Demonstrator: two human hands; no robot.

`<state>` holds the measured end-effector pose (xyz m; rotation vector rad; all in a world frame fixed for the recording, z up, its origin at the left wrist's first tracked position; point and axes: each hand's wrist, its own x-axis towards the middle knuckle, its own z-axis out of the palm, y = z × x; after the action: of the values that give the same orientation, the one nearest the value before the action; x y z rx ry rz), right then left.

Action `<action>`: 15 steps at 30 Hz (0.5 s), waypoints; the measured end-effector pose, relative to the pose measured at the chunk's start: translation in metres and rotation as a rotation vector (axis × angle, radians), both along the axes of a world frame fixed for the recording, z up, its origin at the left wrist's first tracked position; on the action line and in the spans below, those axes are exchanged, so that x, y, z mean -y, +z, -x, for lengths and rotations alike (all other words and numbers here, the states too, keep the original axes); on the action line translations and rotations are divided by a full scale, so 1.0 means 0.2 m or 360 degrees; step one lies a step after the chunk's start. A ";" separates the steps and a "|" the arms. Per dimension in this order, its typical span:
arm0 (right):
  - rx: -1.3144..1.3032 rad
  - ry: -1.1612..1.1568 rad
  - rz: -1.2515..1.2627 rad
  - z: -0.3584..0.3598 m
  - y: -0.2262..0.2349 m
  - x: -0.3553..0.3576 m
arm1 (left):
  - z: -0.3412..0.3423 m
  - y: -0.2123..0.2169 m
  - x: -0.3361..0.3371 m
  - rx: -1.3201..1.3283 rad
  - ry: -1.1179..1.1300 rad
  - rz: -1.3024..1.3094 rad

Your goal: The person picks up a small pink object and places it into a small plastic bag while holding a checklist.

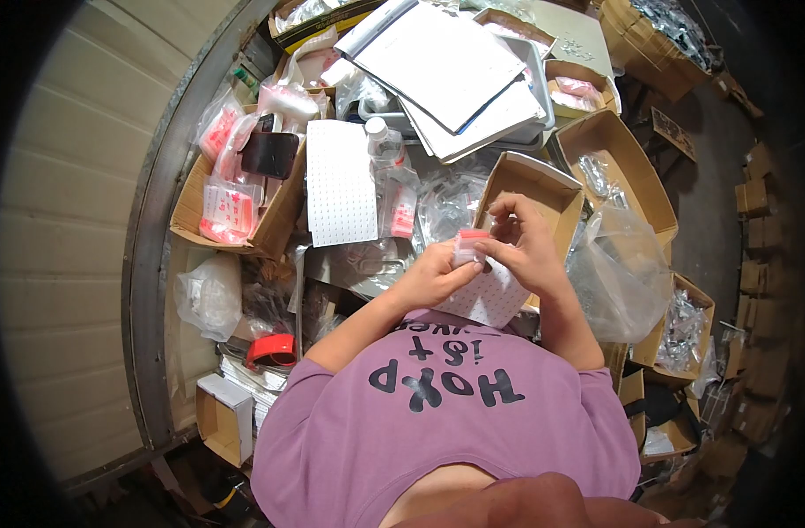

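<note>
In front of my chest, my left hand (436, 275) is closed around a small stack of clear zip bags (469, 239) with red top edges. My right hand (529, 246) meets the stack from the right, thumb and a finger at its edge while the other fingers curl above. Its palm side is partly hidden. Below both hands lies a white sheet with rows of small marks (486, 297), close to my shirt. An open cardboard box (543, 189) stands just beyond my right hand.
A similar marked sheet (341, 180) lies to the left beside a clear bottle (383, 141). A dark phone (270, 155) rests on a carton (187, 211) of red-printed bags. Papers (446, 66) cover a grey bin at the back. A clear plastic bag (622, 282) hangs at the right.
</note>
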<state>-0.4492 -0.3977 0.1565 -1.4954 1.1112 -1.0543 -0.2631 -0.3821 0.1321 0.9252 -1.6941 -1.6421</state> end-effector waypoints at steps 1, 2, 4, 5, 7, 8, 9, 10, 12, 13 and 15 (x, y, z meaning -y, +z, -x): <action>-0.0002 0.0000 0.0000 0.00 0.00 0.00 | 0.01 -0.01 0.00 -0.0002 0.0000 0.0000; 0.0007 -0.0015 -0.0001 0.00 -0.01 0.00 | 0.01 -0.02 -0.01 -0.0059 0.0020 0.0022; 0.0016 -0.0029 -0.0002 0.00 -0.01 -0.01 | 0.01 -0.02 -0.01 -0.0115 0.0040 0.0046; -0.0019 -0.0053 0.0030 -0.01 0.01 -0.02 | 0.01 -0.03 -0.01 -0.0178 0.0084 -0.0092; -0.0054 -0.0077 0.0060 -0.01 0.02 -0.02 | 0.01 -0.04 -0.01 -0.0239 0.0127 -0.0231; -0.0067 -0.0028 0.0047 -0.01 0.02 -0.03 | 0.01 -0.05 -0.01 -0.0240 0.0150 -0.0280; -0.0080 0.0021 0.0034 0.00 0.02 -0.03 | 0.02 -0.06 -0.01 -0.0240 0.0174 -0.0330; -0.0079 0.0019 0.0034 -0.01 0.04 -0.03 | 0.02 -0.05 0.00 -0.0240 0.0172 -0.0330; -0.0066 -0.0026 0.0142 -0.02 0.07 -0.04 | 0.02 -0.04 0.00 -0.0242 0.0188 -0.0285; -0.0066 -0.0026 0.0142 -0.02 0.06 -0.03 | 0.02 -0.05 0.00 -0.0241 0.0188 -0.0285; -0.0131 -0.0022 0.0177 -0.02 0.06 -0.03 | 0.02 -0.06 0.00 -0.0253 0.0163 -0.0168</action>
<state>-0.4445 -0.3918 0.1689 -1.6334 1.1372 -1.0876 -0.2668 -0.3814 0.1191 0.8902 -1.4431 -1.7020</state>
